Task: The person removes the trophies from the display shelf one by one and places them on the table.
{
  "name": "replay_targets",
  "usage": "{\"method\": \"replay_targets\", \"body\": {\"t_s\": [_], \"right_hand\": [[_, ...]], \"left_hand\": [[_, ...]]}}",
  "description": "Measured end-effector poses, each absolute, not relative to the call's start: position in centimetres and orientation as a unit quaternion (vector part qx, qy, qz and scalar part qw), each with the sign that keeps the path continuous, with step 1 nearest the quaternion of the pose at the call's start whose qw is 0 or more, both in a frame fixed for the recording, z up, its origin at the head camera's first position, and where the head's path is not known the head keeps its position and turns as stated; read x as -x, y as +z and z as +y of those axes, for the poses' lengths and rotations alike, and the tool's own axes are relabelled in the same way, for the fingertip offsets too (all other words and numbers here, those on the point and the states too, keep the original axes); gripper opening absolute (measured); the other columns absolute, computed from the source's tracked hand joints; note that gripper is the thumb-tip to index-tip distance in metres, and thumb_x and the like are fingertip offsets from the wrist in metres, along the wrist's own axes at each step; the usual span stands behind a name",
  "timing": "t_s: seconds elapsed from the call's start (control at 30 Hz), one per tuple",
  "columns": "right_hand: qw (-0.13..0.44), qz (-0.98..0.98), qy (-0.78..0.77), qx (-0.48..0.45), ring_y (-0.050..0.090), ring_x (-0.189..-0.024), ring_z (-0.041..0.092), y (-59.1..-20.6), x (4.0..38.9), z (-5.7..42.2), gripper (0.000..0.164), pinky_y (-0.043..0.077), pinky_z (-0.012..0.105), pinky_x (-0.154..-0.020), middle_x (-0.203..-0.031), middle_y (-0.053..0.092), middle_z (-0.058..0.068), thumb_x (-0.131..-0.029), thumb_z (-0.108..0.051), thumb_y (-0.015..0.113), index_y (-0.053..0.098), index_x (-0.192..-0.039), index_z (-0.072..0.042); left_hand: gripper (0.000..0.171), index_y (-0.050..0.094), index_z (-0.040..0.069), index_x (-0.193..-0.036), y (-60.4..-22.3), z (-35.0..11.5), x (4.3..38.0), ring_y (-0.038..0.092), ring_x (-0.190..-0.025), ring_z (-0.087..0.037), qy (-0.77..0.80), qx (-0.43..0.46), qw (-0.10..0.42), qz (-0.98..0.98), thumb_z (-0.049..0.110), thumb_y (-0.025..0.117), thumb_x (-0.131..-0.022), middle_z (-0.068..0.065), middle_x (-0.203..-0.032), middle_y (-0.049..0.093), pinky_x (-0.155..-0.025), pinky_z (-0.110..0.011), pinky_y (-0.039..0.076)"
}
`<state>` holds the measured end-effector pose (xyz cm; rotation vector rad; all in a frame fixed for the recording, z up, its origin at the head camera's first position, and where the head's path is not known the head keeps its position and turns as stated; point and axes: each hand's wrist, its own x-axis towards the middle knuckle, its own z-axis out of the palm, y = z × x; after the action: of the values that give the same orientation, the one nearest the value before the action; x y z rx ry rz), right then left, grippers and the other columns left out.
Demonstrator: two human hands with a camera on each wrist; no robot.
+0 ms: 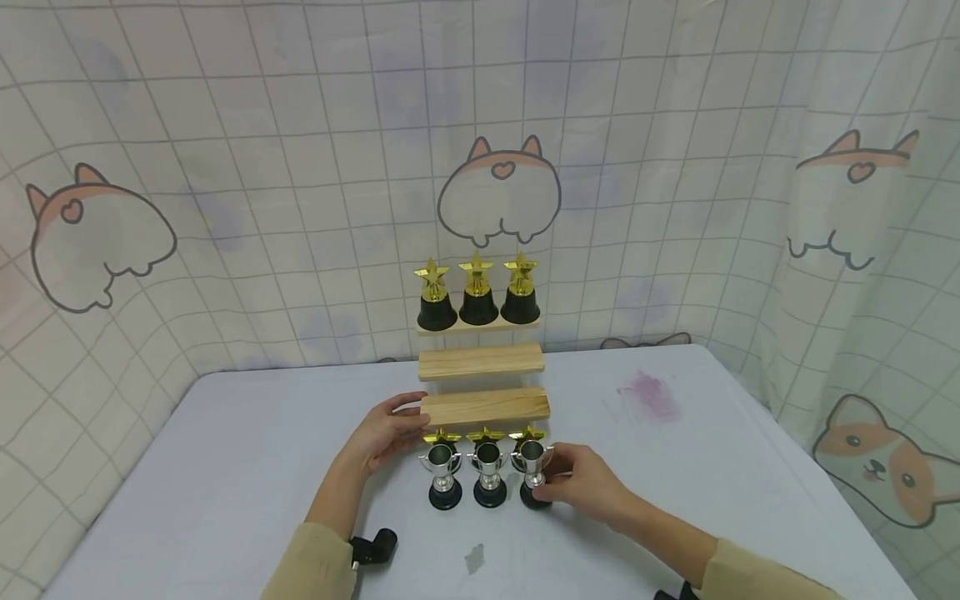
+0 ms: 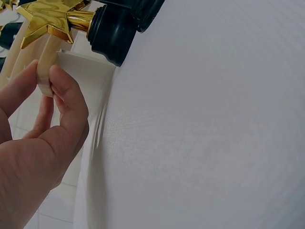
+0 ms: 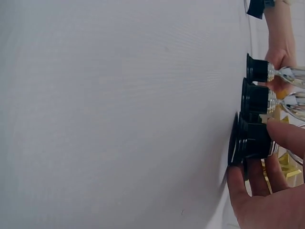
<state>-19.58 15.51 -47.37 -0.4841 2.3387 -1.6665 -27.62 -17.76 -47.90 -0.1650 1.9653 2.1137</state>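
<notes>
My left hand [image 1: 390,431] pinches the left end of the lowest wooden step [image 1: 486,407] of a tiered stand; in the left wrist view, thumb and forefinger are on either side of the board end [image 2: 45,71]. My right hand [image 1: 588,483] holds the rightmost silver trophy cup [image 1: 533,455] by its black base [image 3: 257,139], thumb on one side and fingers on the other. Beside it stand the middle silver trophy cup [image 1: 488,458] and the left silver trophy cup [image 1: 441,462], both upright. Gold star trophies [image 1: 442,436] stand close behind the cups, partly hidden.
The top step [image 1: 480,327] bears three gold star trophies [image 1: 477,287] with black bases. Below it is the middle wooden step [image 1: 482,362]. The white-covered table [image 1: 262,467] backs onto a grid-patterned curtain [image 1: 337,208]. A grey patch [image 1: 475,558] marks the cloth near the front.
</notes>
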Motion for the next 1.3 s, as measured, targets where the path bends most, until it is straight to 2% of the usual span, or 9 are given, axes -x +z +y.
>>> {"method": "replay_targets", "body": {"t_s": [0.3,0.63,0.8,0.93,1.03,1.13,1.3], "right_hand": [[0.086,0.845,-0.501,0.168,0.069,-0.086,0.017,-47.6,20.2,15.2,0.033,0.055,0.032,-0.076,-0.088,0.071,0.000,-0.076,-0.007,0.088,0.069,-0.104,-0.004],[0.090,0.833,-0.514,0.186,0.069,-0.085,0.020,-47.5,20.1,15.5,0.038,0.056,0.027,-0.073,-0.090,0.071,0.003,-0.076,-0.004,0.088,0.068,-0.108,-0.003],[0.096,0.831,-0.512,0.194,0.068,-0.090,0.026,-47.2,20.4,16.3,0.037,0.057,0.030,-0.078,-0.095,0.070,0.006,-0.076,0.001,0.086,0.069,-0.108,-0.003],[0.087,0.840,-0.500,0.192,0.067,-0.095,0.027,-46.7,20.7,17.1,0.033,0.056,0.036,-0.084,-0.099,0.070,0.007,-0.078,0.000,0.084,0.069,-0.107,-0.003],[0.085,0.847,-0.492,0.186,0.067,-0.094,0.024,-46.2,20.8,17.7,0.030,0.054,0.038,-0.083,-0.101,0.070,0.006,-0.081,-0.002,0.082,0.070,-0.108,-0.003],[0.087,0.849,-0.490,0.178,0.066,-0.094,0.022,-45.7,21.2,18.3,0.027,0.052,0.037,-0.080,-0.101,0.070,0.006,-0.084,-0.003,0.081,0.070,-0.109,-0.003],[0.066,0.852,-0.489,0.178,0.066,-0.095,0.023,-44.4,22.1,19.0,0.023,0.053,0.034,-0.081,-0.105,0.069,0.012,-0.087,0.000,0.077,0.069,-0.109,0.001]], "left_hand": [[0.059,0.049,-0.001,-0.147,-47.7,-17.7,27.6,0.067,-0.104,-0.026,0.726,0.057,0.122,0.675,0.000,0.071,-0.093,-0.026,-0.135,0.056,-0.086,-0.037,0.058],[0.058,0.050,0.000,-0.147,-47.9,-17.8,27.6,0.066,-0.103,-0.025,0.725,0.056,0.122,0.676,0.001,0.072,-0.093,-0.025,-0.134,0.057,-0.085,-0.036,0.058],[0.058,0.050,0.000,-0.147,-48.1,-17.8,27.7,0.066,-0.103,-0.025,0.724,0.055,0.121,0.677,0.001,0.072,-0.093,-0.025,-0.134,0.057,-0.085,-0.036,0.058],[0.058,0.049,0.000,-0.147,-48.1,-17.8,27.7,0.066,-0.101,-0.024,0.727,0.056,0.121,0.674,0.000,0.072,-0.093,-0.024,-0.133,0.057,-0.082,-0.034,0.058],[0.058,0.049,0.000,-0.147,-48.1,-17.8,27.7,0.067,-0.100,-0.023,0.728,0.055,0.121,0.673,0.000,0.071,-0.093,-0.024,-0.132,0.058,-0.081,-0.033,0.058],[0.058,0.049,-0.001,-0.147,-48.1,-17.9,27.7,0.067,-0.100,-0.023,0.728,0.054,0.122,0.672,0.000,0.071,-0.093,-0.024,-0.132,0.058,-0.080,-0.033,0.058],[0.059,0.049,0.000,-0.147,-48.0,-17.9,27.8,0.067,-0.101,-0.024,0.729,0.053,0.125,0.671,-0.001,0.071,-0.092,-0.023,-0.131,0.058,-0.081,-0.034,0.058]]}}
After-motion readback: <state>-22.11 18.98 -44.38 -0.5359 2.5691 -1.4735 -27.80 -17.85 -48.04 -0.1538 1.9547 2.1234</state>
